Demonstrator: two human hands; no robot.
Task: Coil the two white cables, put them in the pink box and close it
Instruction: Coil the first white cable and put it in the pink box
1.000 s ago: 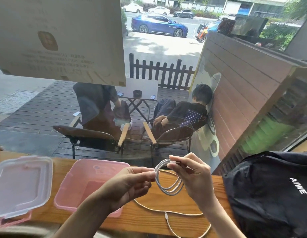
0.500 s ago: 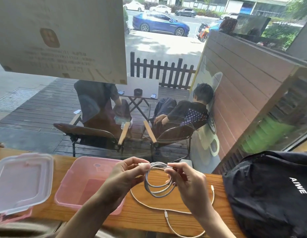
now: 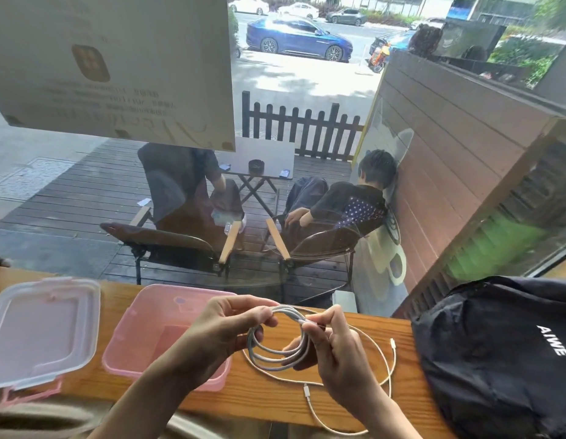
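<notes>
here, in the head view, both hands hold one coiled white cable (image 3: 277, 350) above the wooden counter (image 3: 364, 407). the left hand (image 3: 224, 327) pinches the coil at its 11 o'clock, the right hand (image 3: 332, 350) closes its fingers on it at 2 o'clock. the second white cable (image 3: 384, 359) lies loose on the counter, under the coil and toward 4 o'clock. the pink box (image 3: 142, 337) stands open at 9 o'clock of the hands, its clear lid (image 3: 41, 331) just beside it, further at 9 o'clock. a black bag (image 3: 497, 359) sits at 3 o'clock.
</notes>
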